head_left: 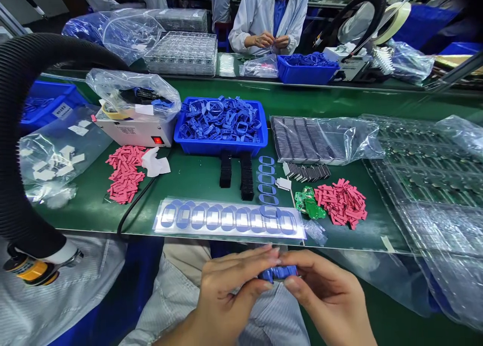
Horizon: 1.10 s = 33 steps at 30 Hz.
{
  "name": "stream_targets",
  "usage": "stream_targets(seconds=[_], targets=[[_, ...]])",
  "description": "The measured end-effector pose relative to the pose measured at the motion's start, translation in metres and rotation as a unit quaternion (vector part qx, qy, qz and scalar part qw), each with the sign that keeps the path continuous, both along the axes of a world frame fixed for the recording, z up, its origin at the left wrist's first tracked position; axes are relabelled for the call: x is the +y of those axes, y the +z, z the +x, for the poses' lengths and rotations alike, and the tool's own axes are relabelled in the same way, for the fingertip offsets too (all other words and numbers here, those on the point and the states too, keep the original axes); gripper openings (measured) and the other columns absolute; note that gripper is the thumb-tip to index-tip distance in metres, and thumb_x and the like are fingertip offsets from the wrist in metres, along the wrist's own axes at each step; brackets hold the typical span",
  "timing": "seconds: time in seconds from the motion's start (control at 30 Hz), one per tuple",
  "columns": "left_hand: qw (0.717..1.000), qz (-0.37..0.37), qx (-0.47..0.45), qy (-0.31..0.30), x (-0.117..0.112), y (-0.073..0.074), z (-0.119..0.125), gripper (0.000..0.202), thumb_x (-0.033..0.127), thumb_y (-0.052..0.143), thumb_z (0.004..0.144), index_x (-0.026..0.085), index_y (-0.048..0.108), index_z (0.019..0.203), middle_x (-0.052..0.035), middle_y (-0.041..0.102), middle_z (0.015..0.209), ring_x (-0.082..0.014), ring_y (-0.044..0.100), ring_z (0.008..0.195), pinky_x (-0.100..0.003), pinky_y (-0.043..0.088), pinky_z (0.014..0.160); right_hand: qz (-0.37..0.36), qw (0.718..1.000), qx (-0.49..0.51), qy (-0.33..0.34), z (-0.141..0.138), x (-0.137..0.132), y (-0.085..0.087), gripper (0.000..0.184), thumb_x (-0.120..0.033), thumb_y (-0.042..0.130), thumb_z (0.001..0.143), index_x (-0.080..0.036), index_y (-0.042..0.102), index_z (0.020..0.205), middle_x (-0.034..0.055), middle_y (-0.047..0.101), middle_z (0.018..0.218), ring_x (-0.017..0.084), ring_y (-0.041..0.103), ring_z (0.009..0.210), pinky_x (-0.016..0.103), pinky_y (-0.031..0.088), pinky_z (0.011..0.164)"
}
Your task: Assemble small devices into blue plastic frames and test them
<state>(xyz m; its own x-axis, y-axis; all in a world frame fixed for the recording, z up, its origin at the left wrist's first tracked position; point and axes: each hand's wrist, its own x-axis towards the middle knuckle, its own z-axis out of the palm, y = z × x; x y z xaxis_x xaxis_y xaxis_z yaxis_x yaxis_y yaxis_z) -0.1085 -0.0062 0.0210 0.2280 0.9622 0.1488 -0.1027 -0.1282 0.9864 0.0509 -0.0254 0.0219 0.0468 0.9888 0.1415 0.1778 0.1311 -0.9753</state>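
Right now I pinch a small blue plastic part (278,273) between the thumbs and fingers of both hands, the left hand (230,288) closed on one end and the right hand (328,290) on the other. I have it raised over the lap, just short of the near edge of the green table (188,177). Taking clock directions from that part, a white sheet (159,227) carrying a row of oval films lies near at ten to eleven. Green circuit boards (311,207) sit at one, touching a heap of pink pieces (341,202) at about half past one. Two black stacks (247,177) stand beyond at eleven, with a blue bin (221,147) of blue parts (222,119) farther along that line. At twelve, well apart, I see a co-worker (269,18) with both hands together.
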Motion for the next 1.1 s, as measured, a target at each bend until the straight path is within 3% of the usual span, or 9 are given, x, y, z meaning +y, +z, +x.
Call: stream_targets(seconds=[0.13,0.27,0.37,0.43,0.6,0.73,0.9,1.1], targets=[[1.0,0.0,0.003,0.025,-0.004,-0.004,0.002,0.041,0.006,0.066,0.076,0.037,0.071,0.102,0.0022,0.076,0.096,-0.0208,0.072,0.091,-0.025,0.056,0.083,0.019,1.0,0.011,-0.015,-0.004,-0.001,0.0,0.008,-0.019,0.069,0.075,-0.022,0.071,0.083,0.0029,0.073,0.069,0.017,0.07,0.059,0.017,0.057,0.054],[0.997,-0.077,-0.016,-0.008,-0.004,-0.008,0.001,0.029,0.019,0.068,0.077,0.036,0.072,0.102,0.0017,0.076,0.1,-0.02,0.072,0.09,-0.023,0.056,0.081,-0.051,0.995,0.081,0.004,-0.004,0.002,-0.004,0.005,-0.025,0.066,0.079,-0.021,0.068,0.082,0.001,0.071,0.065,0.013,0.066,0.052,0.016,0.055,0.049],[0.995,-0.089,-0.027,-0.023,-0.001,-0.01,0.0,0.044,0.019,0.076,0.07,0.039,0.068,0.108,0.0032,0.076,0.102,-0.0196,0.071,0.092,-0.021,0.055,0.083,-0.113,0.977,0.176,0.033,-0.005,0.004,-0.007,0.009,-0.029,0.062,0.083,-0.022,0.059,0.089,-0.0017,0.068,0.06,0.012,0.063,0.048,0.018,0.054,0.047],[0.998,-0.064,0.003,-0.002,0.001,-0.012,-0.001,0.048,0.013,0.077,0.067,0.041,0.069,0.105,0.0049,0.077,0.098,-0.0177,0.072,0.088,-0.018,0.055,0.081,-0.106,0.976,0.191,0.017,-0.006,0.005,-0.009,0.012,-0.031,0.063,0.083,-0.022,0.056,0.086,-0.003,0.065,0.056,0.01,0.06,0.044,0.016,0.052,0.045],[0.997,-0.058,0.002,0.042,0.002,-0.015,-0.002,0.04,0.013,0.077,0.066,0.04,0.073,0.097,0.007,0.078,0.087,-0.0147,0.074,0.077,-0.013,0.056,0.072,0.01,0.997,0.074,-0.002,-0.002,0.004,-0.009,0.028,-0.046,0.064,0.079,-0.024,0.067,0.096,0.0027,0.07,0.07,0.013,0.065,0.055,0.018,0.056,0.052],[0.998,-0.029,-0.017,0.053,0.004,-0.017,-0.002,0.042,0.015,0.081,0.063,0.038,0.073,0.097,0.008,0.079,0.086,-0.0126,0.074,0.075,-0.011,0.055,0.072,0.084,0.996,-0.026,-0.016,0.005,0.002,-0.008,0.035,-0.033,0.075,0.071,-0.03,0.068,0.106,0.0029,0.073,0.083,0.015,0.068,0.061,0.019,0.059,0.055],[0.999,0.01,-0.002,0.048,0.006,-0.018,-0.004,0.053,0.014,0.084,0.056,0.039,0.07,0.101,0.0095,0.078,0.091,-0.0104,0.073,0.078,-0.009,0.054,0.075,0.103,0.993,-0.057,-0.013,0.006,0.003,-0.009,0.034,-0.029,0.073,0.074,-0.033,0.068,0.107,0.0011,0.074,0.085,0.015,0.069,0.066,0.018,0.059,0.056],[1.0,0.015,0.014,0.014,0.01,-0.016,-0.008,0.051,0.009,0.08,0.062,0.036,0.069,0.104,0.0073,0.078,0.094,-0.0114,0.073,0.082,-0.012,0.055,0.078,0.106,0.993,-0.061,-0.004,0.006,0.003,-0.014,0.037,-0.029,0.073,0.075,-0.034,0.065,0.111,0.0003,0.073,0.089,0.015,0.069,0.07,0.02,0.06,0.058]])
